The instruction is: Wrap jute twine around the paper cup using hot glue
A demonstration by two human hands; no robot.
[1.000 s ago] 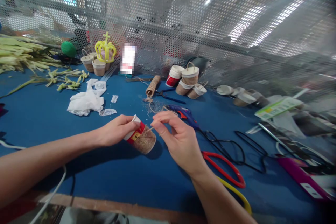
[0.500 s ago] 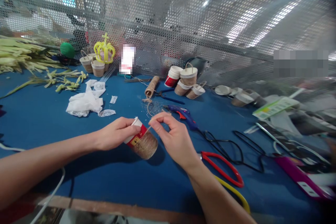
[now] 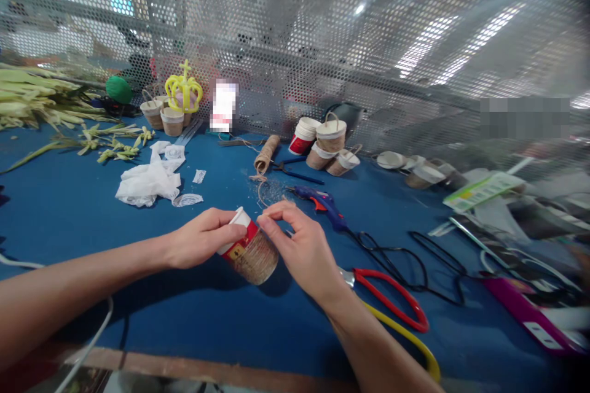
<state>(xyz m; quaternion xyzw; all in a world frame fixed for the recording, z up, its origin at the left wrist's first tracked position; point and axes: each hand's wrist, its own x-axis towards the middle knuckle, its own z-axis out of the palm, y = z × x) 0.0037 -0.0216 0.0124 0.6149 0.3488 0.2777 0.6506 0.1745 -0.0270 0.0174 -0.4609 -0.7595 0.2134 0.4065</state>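
Tilted in my left hand (image 3: 200, 241) is a red and white paper cup (image 3: 256, 259), its lower part wound with brown twine. The left thumb lies along the red side near the rim, and the other fingers are hidden behind the cup. My right hand (image 3: 302, 249) pinches the twine (image 3: 260, 193) close against the cup, beside the upper edge of the wrapped part. That strand trails back toward a twine roll (image 3: 268, 153) on the table. A blue glue gun (image 3: 322, 201) lies just beyond the right hand.
Red and yellow handled scissors (image 3: 396, 295) lie by my right forearm. White lace (image 3: 150, 181) sits left of centre. Finished small cup baskets (image 3: 330, 135) stand near the mesh screen (image 3: 276, 43). A black cord (image 3: 391, 258) and a purple power strip (image 3: 525, 313) are at right.
My right hand has shifted slightly left and down, bringing its fingertips closer to the cup. The left hand keeps its hold on the cup, nearly unmoved.
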